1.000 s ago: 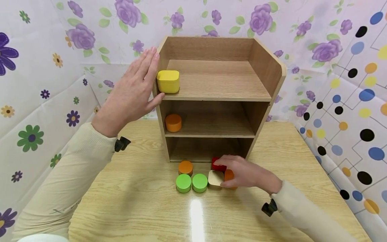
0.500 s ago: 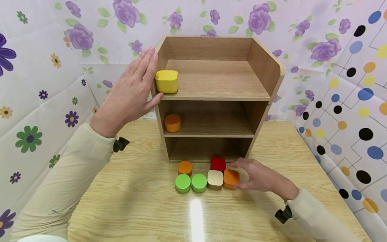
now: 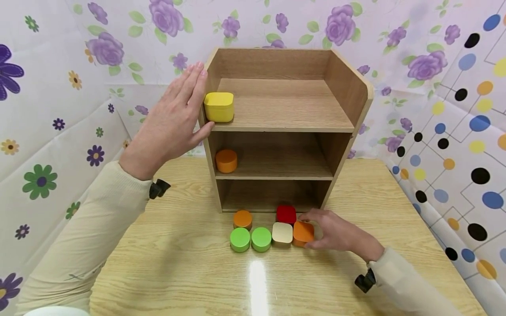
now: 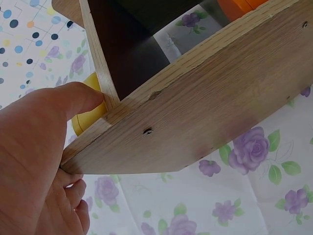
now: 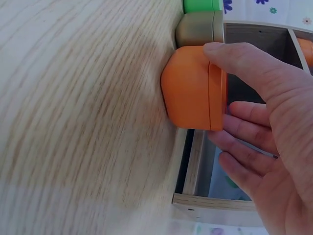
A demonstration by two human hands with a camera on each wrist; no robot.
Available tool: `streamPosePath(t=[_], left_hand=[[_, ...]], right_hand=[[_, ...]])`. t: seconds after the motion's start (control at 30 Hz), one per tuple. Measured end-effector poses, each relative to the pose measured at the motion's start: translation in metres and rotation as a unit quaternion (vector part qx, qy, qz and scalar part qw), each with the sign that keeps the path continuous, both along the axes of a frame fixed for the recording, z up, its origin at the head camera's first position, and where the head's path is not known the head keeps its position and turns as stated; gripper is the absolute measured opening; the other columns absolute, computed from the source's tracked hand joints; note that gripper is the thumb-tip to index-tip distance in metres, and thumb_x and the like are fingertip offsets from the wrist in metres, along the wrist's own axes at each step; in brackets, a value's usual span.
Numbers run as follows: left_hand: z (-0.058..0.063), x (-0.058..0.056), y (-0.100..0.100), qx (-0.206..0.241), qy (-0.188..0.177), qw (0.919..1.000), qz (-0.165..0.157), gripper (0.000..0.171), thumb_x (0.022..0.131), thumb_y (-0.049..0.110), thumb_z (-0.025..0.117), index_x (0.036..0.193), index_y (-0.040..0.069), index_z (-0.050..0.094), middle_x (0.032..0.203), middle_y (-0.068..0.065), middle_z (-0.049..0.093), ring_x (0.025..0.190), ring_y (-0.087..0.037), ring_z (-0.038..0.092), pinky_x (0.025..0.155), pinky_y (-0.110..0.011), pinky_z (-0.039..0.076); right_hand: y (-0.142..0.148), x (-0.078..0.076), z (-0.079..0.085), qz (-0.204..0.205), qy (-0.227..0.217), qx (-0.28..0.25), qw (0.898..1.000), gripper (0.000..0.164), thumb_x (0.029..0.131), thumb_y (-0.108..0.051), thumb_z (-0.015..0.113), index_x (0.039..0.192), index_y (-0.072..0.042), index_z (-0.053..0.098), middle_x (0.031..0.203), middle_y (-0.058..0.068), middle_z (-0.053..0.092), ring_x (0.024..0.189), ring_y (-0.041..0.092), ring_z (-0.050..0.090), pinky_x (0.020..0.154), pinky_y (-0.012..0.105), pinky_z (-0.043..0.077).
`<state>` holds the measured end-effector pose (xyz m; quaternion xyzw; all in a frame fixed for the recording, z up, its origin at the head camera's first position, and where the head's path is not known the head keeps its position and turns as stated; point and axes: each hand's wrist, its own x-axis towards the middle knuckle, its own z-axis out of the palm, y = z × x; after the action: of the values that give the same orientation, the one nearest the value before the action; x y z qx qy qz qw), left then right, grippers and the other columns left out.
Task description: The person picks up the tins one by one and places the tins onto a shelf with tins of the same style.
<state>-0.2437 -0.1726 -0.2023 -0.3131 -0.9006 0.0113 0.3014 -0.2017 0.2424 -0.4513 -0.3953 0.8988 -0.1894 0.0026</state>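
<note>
My left hand (image 3: 168,116) rests along the upper left side of the wooden shelf (image 3: 284,130), fingers straight and thumb at its front edge. Beside those fingers a yellow lidded box (image 3: 219,107) sits on the top board. On the table, my right hand (image 3: 337,230) spans a squarish orange box (image 3: 303,234), thumb at its front and fingers at its back. In the right wrist view, the thumb lies on the edge of this orange box (image 5: 190,90) and the fingertips are right at its lid. A cream-topped box (image 3: 282,233) stands against its left side, with a red box (image 3: 286,214) behind.
Two round green boxes (image 3: 261,239) and a round orange one (image 3: 243,219) stand left of the cream-topped box. Another round orange box (image 3: 226,161) sits on the middle board. Patterned cloth walls (image 3: 454,131) border the table (image 3: 178,272) at the back and sides.
My right hand has drawn back rightward off the red and cream-topped boxes, then come slightly left around the squarish orange box. My left hand has stayed on the shelf.
</note>
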Motion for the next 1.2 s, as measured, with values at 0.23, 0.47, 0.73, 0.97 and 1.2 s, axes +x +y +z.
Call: streamPosePath(t=[0.23,0.47,0.73,0.97,1.2], left_hand=[[0.0,0.0,0.001,0.0,-0.003,1.0,0.001,0.093,0.101,0.03,0.067,0.166,-0.008,0.011,0.176,-0.026,0.011,0.164,-0.043,0.016,0.137,-0.051,0.014],[0.0,0.0,0.001,-0.003,-0.001,1.0,0.003,0.093,0.102,0.031,0.067,0.166,-0.008,0.011,0.176,-0.027,0.011,0.164,-0.043,0.016,0.137,-0.052,0.015],[0.0,0.0,0.001,-0.004,-0.004,1.0,-0.001,0.094,0.101,0.03,0.067,0.166,-0.008,0.01,0.176,-0.027,0.009,0.164,-0.043,0.014,0.137,-0.051,0.013],[-0.002,0.001,-0.003,0.0,-0.007,1.0,-0.006,0.093,0.101,0.028,0.066,0.165,-0.009,0.011,0.175,-0.028,0.011,0.164,-0.044,0.015,0.138,-0.049,0.011],[-0.001,-0.001,-0.001,0.0,-0.001,0.9999,-0.012,0.093,0.101,0.029,0.066,0.166,-0.008,0.011,0.175,-0.028,0.011,0.164,-0.044,0.015,0.138,-0.05,0.012]], right_hand=[[-0.003,-0.001,0.0,-0.009,-0.002,0.013,1.0,0.06,0.08,-0.027,0.091,0.131,-0.004,0.069,0.126,0.004,0.073,0.109,0.018,0.069,0.099,0.042,0.063],[-0.004,-0.002,0.004,-0.01,-0.019,0.018,1.0,0.055,0.078,-0.02,0.087,0.129,-0.005,0.07,0.126,0.003,0.072,0.107,0.016,0.067,0.098,0.041,0.063],[-0.001,-0.004,0.017,0.016,-0.045,0.007,0.999,0.052,0.078,-0.018,0.087,0.126,-0.005,0.07,0.118,0.0,0.072,0.097,0.01,0.064,0.09,0.039,0.064],[-0.005,-0.005,0.036,0.034,-0.069,0.028,0.997,0.052,0.08,-0.02,0.085,0.129,-0.007,0.071,0.123,-0.001,0.071,0.102,0.01,0.065,0.095,0.04,0.063],[-0.012,-0.003,0.069,0.052,-0.101,0.033,0.993,0.046,0.082,-0.021,0.084,0.126,-0.014,0.071,0.12,-0.007,0.07,0.101,0.007,0.062,0.094,0.029,0.06]])
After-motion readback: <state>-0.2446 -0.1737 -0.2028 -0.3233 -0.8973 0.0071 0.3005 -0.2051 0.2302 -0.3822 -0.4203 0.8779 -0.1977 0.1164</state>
